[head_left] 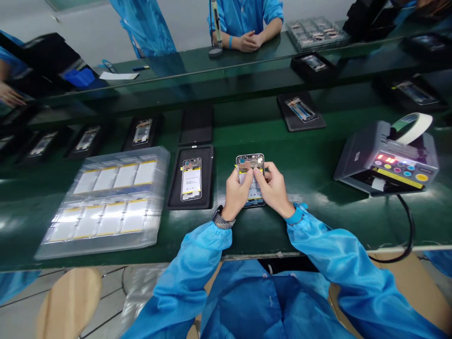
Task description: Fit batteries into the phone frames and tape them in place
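Note:
An opened phone (254,190) with a white battery and bare circuit board is held upright in front of me, over the green bench. My left hand (237,193) is closed around its left edge, thumb laid on the inside near the battery's top. On the opposite edge, my right hand (274,190) grips the same phone, its thumb also pressing inside. Both thumb tips sit close together just below the circuit board. The fingers behind the phone are hidden. To the left, a second opened phone (191,181) with a battery lies in a black tray (173,197).
A clear plastic tray (102,198) of batteries stands at left. At right is a tape dispenser (384,157) with a lit panel and a cable (411,230). Phone frames in black trays (305,123) line the bench's far side. A person's clasped hands (250,41) rest opposite.

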Motion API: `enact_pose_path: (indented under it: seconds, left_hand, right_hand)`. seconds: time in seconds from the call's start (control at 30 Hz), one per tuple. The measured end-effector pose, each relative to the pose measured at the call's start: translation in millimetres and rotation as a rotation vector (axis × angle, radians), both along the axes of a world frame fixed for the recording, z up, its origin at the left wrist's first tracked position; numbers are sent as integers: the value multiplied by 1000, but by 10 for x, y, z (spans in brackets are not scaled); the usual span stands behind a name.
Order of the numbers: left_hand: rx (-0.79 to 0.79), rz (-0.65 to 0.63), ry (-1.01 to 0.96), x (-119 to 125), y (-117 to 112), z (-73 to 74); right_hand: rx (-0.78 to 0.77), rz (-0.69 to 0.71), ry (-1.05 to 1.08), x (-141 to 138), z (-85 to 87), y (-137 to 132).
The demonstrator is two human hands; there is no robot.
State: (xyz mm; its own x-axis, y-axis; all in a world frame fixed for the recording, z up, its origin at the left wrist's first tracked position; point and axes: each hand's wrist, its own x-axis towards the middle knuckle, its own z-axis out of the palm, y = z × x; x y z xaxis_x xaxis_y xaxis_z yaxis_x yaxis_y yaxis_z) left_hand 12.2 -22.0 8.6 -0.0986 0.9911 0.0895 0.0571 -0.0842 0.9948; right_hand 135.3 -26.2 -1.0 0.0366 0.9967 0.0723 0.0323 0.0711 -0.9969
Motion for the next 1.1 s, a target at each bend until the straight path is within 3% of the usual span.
enact_pose_path:
  seconds: [0.73,1.1]
  left_hand:
    - [-150,-11,-205,17,6,-78]
    - [-73,21,-205,53,-30,-56]
  right_hand:
    - [33,-37,-38,-27,3,-39]
    - [125,-76,-86,-12,58,-5]
